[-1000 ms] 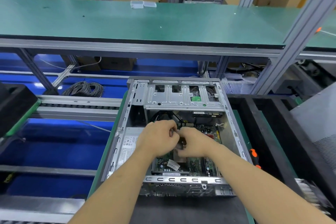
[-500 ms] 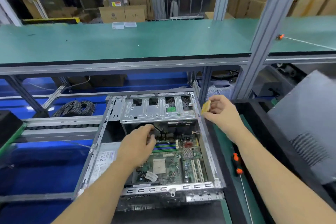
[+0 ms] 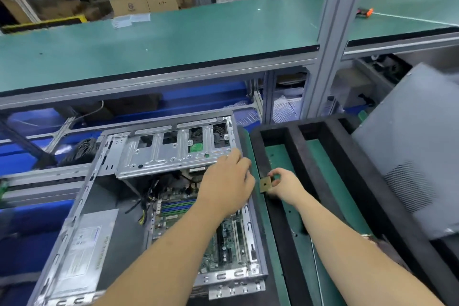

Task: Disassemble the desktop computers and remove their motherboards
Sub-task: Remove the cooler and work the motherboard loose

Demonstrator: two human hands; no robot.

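Since half a second ago the right hand point(image 3: 285, 185) has dropped its pinched CPU chip point(image 3: 265, 184) over the black foam tray point(image 3: 320, 164), right of the open desktop case point(image 3: 255, 238), whose motherboard point(image 3: 223, 243) lies under the left hand point(image 3: 227, 186), fingers loosely on the case's right wall.

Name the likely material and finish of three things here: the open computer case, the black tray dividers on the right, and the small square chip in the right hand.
Computer case: bare sheet metal, probably steel, dull silver with stamped slots and folded edges.
Tray dividers: seemingly dense black foam, matte and slightly grainy.
Chip, pinched by the right hand: a thin, rigid, gold-tan square, perhaps a processor; blur hides detail.
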